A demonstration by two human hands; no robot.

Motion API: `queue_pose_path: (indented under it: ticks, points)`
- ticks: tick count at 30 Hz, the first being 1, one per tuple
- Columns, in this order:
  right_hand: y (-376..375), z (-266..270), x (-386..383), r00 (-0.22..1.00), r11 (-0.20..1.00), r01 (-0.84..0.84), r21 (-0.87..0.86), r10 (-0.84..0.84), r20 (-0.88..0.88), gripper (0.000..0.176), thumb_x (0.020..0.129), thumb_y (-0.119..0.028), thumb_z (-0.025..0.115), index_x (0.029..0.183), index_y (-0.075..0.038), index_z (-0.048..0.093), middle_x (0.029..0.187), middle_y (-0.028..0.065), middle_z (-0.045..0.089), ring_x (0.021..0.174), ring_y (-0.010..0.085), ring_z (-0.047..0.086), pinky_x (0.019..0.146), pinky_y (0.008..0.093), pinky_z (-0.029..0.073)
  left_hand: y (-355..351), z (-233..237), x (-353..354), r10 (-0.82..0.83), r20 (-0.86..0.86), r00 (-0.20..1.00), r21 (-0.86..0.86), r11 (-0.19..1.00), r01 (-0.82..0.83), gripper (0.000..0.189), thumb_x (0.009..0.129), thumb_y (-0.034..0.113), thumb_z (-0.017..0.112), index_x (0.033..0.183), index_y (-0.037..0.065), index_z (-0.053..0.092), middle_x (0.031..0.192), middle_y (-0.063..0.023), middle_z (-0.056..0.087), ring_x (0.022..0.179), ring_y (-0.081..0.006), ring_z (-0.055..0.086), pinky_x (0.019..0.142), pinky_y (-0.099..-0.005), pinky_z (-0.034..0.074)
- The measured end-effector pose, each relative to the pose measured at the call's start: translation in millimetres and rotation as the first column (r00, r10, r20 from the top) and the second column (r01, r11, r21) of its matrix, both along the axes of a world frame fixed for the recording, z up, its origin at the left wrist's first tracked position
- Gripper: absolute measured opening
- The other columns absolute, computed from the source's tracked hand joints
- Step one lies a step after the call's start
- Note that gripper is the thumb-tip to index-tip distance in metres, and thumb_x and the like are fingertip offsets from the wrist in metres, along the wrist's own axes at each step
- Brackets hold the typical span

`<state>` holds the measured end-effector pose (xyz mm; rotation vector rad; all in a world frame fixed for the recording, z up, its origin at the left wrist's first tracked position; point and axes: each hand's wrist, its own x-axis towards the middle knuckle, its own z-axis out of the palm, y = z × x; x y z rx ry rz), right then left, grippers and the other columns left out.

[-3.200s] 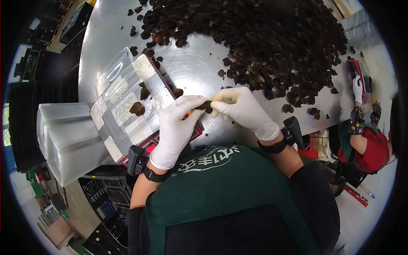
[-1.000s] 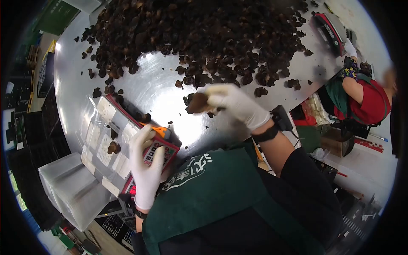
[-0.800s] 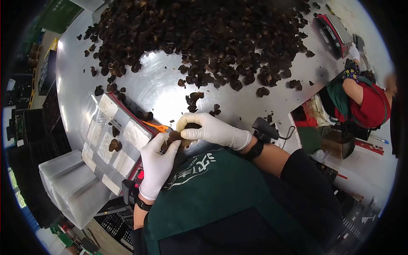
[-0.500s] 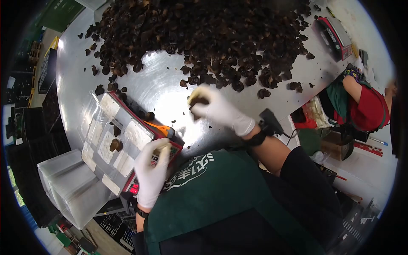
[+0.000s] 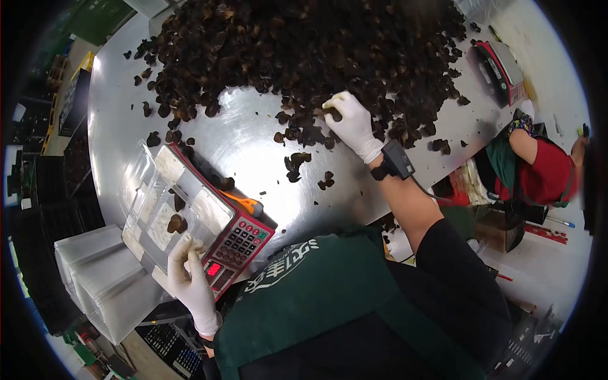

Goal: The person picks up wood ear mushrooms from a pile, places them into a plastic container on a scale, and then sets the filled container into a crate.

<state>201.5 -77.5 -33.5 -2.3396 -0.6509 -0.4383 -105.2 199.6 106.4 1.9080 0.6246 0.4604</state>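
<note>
My right hand (image 5: 352, 124), in a white glove, is at the near edge of a large pile of dark brown, curled wood ear mushrooms (image 5: 304, 50). Its thumb and fingers close around a dark wood ear piece (image 5: 333, 114). My left hand (image 5: 190, 278), also gloved, is at the near side of a clear plastic box (image 5: 147, 212), fingers bent and pinched at its edge. That box lies on the platter of a red digital scale (image 5: 244, 244) with a keypad and lit red display. A few wood ear pieces (image 5: 177, 223) are in the box.
Loose wood ear pieces (image 5: 295, 166) lie on the metal table (image 5: 253, 133). An orange-handled tool (image 5: 244, 202) is beside the scale. Stacked clear boxes (image 5: 104, 275) stand at left. A second red scale (image 5: 500, 73) and another person in red (image 5: 550, 168) are at right.
My right hand has moved away to the pile, leaving wood ear pieces on the bare metal. My left hand has shifted left from over the scale's keypad to the box edge.
</note>
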Motion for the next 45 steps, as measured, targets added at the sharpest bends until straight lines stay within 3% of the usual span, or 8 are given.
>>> queue_pose_path:
  ticks: [10,16,20,32,36,40,42,45]
  points:
    - [59,26,60,1.0,0.9,-0.006,-0.437,0.008,0.003,0.062,0.073,-0.03,0.079,0.132,-0.029,0.06,0.144,0.0081,0.047,0.112,0.0292,0.057,0.081,0.0406,0.06,9,-1,-10,0.104,0.03,0.994,0.034,0.994,-0.105,0.019,0.101,0.001,0.053,0.116,-0.004,0.063,0.097,-0.0082,0.068,0.09,-0.0134,0.063,0.087,-0.0287,0.051]
    - [58,3,82,1.0,0.995,-0.03,-0.095,0.031,0.001,0.023,0.075,-0.015,0.07,0.097,-0.015,0.075,0.092,0.0057,0.069,0.085,0.0261,0.067,0.078,0.0382,0.055,26,-8,-21,0.23,0.058,0.971,0.127,0.964,-0.236,0.02,0.099,-0.005,0.052,0.116,-0.004,0.063,0.1,-0.0086,0.067,0.094,-0.0145,0.063,0.09,-0.0296,0.051]
    - [39,47,93,0.582,0.884,0.118,0.452,0.307,-0.753,0.02,0.083,-0.009,0.068,0.101,-0.005,0.074,0.073,0.003,0.068,0.063,0.0123,0.065,0.056,0.0256,0.048,46,-9,-24,0.313,0.053,0.948,0.542,0.789,-0.291,0.024,0.093,-0.006,0.056,0.116,-0.004,0.064,0.113,-0.0125,0.066,0.107,-0.0223,0.062,0.099,-0.0345,0.046]
    - [127,89,3,-0.143,0.51,0.169,0.844,0.86,-0.491,0.033,0.093,-0.016,0.06,0.12,0.003,0.062,0.111,0.0128,0.07,0.084,0.0174,0.07,0.057,0.0227,0.058,47,-27,-16,0.253,-0.067,0.965,0.681,0.719,-0.141,0.033,0.086,0.003,0.063,0.119,0.002,0.065,0.126,-0.0177,0.062,0.125,-0.0372,0.054,0.105,-0.043,0.041]
    - [189,147,-59,-0.049,0.666,-0.164,0.728,0.731,-0.68,0.028,0.089,-0.017,0.065,0.112,-0.001,0.066,0.096,0.0066,0.071,0.074,0.011,0.066,0.06,0.0202,0.05,44,-26,-15,0.268,-0.074,0.961,0.608,0.776,-0.169,0.036,0.086,-0.001,0.064,0.122,0.002,0.061,0.127,-0.0167,0.059,0.128,-0.0344,0.051,0.109,-0.0415,0.038]
    - [237,137,-108,0.03,0.48,-0.545,0.687,0.83,-0.556,0.03,0.087,-0.024,0.067,0.109,-0.004,0.067,0.094,0.0061,0.069,0.077,0.0145,0.065,0.068,0.027,0.053,47,-45,-16,0.249,-0.048,0.967,0.474,0.858,-0.197,0.05,0.086,-0.005,0.061,0.135,0.0,0.051,0.134,-0.0173,0.055,0.129,-0.0321,0.05,0.111,-0.0394,0.037]
    - [261,108,-127,0.343,0.342,-0.885,0.317,0.938,-0.053,0.039,0.082,-0.027,0.07,0.114,-0.006,0.066,0.107,0.0119,0.066,0.098,0.0231,0.064,0.078,0.0353,0.055,49,-52,-14,0.194,0.029,0.981,0.287,0.938,-0.194,0.06,0.087,-0.009,0.057,0.144,-0.003,0.04,0.142,-0.0173,0.049,0.135,-0.0292,0.045,0.115,-0.0387,0.033]
    - [263,111,-148,0.49,0.489,-0.872,-0.016,0.871,-0.029,0.056,0.076,-0.035,0.073,0.121,-0.005,0.061,0.113,0.0151,0.061,0.108,0.0299,0.058,0.085,0.0411,0.054,42,-42,-10,0.236,0.008,0.972,0.365,0.904,-0.222,0.065,0.087,-0.009,0.056,0.148,-0.003,0.034,0.145,-0.0184,0.045,0.137,-0.0302,0.043,0.116,-0.0395,0.032]
